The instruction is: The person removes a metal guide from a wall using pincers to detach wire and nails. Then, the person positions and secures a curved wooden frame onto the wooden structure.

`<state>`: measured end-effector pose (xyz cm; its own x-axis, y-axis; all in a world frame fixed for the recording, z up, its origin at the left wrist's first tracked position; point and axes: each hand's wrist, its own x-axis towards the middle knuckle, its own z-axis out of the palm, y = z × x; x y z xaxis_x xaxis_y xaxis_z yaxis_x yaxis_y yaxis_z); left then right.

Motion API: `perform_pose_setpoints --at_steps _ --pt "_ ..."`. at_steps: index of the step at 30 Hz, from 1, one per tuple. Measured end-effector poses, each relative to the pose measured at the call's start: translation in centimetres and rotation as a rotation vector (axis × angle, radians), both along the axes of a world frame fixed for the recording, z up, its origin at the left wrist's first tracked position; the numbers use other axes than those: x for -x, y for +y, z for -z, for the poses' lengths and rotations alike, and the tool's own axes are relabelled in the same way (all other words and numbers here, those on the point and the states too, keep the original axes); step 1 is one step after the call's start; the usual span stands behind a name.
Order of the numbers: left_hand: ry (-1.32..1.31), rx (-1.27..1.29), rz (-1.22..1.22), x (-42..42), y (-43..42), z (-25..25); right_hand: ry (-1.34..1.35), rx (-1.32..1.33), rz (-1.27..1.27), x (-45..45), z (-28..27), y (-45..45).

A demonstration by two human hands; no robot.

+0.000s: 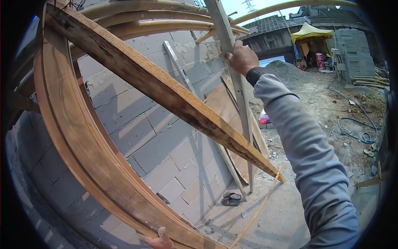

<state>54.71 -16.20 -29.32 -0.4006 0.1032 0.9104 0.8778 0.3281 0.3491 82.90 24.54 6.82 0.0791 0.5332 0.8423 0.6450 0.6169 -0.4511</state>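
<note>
My right hand (242,58), at the end of a grey sleeve with a dark cuff, is closed around an upright wooden post (237,89) near the top of the view. At the bottom edge, my left hand (159,240) shows only in part, gripping the lower edge of a brown grooved wooden frame (89,120). That frame looks curved through the lens and fills the left side. A rough timber beam (166,91) slants from the frame's upper end down to the right, passing in front of the post. Most of the left hand's fingers are hidden.
A grey block wall (145,137) stands behind the timbers, with bamboo poles (153,16) above. Sandals (231,198) and a thin wooden strip (259,209) lie on the ground. Farther back are a gravel pile (284,72), a blue hose (360,128), stacked blocks (352,52) and a yellow canopy (311,33).
</note>
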Motion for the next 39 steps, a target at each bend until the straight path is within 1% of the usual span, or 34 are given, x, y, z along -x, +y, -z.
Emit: perform_pose_setpoints --at_steps 1,4,7,8,11,12,13,15,17,18,23,24,27,30,36,39 --pt "0.035 0.018 -0.035 0.0 -0.3 0.0 0.015 0.033 -0.015 0.9 0.9 1.3" --pt "-0.002 0.013 -0.027 -0.4 0.2 -0.8 0.009 -0.013 -0.083 3.9 5.5 5.8" --pt "-0.037 0.026 -0.026 -0.4 0.2 -1.0 0.004 0.0 -0.307 6.2 9.9 8.5" --pt "-0.037 0.033 -0.03 -0.3 0.1 -0.9 0.017 0.095 -0.396 6.8 11.4 8.9" --pt "-0.018 0.072 -0.067 0.0 -0.2 -0.9 -0.064 0.067 -0.707 9.7 14.2 11.3" --pt "-0.007 0.084 -0.084 -0.1 -0.3 -0.8 -0.142 0.103 -0.785 10.8 14.3 11.5" --pt "-0.004 0.093 -0.104 -0.1 -0.5 -0.7 -0.181 0.079 -0.802 11.8 14.6 11.1" --pt "-0.009 0.117 -0.148 -0.4 -0.9 -0.1 -0.321 0.009 -0.771 15.0 15.3 12.7" --pt "-0.017 0.159 -0.185 -0.5 -1.4 0.6 -0.31 0.039 -0.981 16.9 15.5 13.4" --pt "-0.024 0.185 -0.203 -0.5 -1.6 1.0 -0.334 0.048 -1.01 17.5 15.7 13.5" --pt "-0.058 0.381 -0.366 2.1 -4.5 5.2 -0.487 0.122 -1.039 18.1 16.5 12.9" --pt "-0.076 0.384 -0.382 2.7 -4.7 5.6 -0.504 0.126 -1.044 17.8 16.4 12.8" --pt "-0.42 -0.023 0.021 -4.6 -0.6 -2.7 -0.581 0.163 -1.036 17.1 16.4 12.2" --pt "0.053 -0.133 -0.21 -3.6 1.0 -2.9 -0.612 0.174 -1.021 15.5 16.7 11.7" --pt "-0.401 -0.322 0.328 -3.0 0.5 -1.5 -0.703 0.185 -0.986 13.3 16.2 9.9" --pt "-0.428 -0.294 0.262 -3.2 0.2 -1.6 -0.657 0.14 -0.977 11.3 15.5 9.2"
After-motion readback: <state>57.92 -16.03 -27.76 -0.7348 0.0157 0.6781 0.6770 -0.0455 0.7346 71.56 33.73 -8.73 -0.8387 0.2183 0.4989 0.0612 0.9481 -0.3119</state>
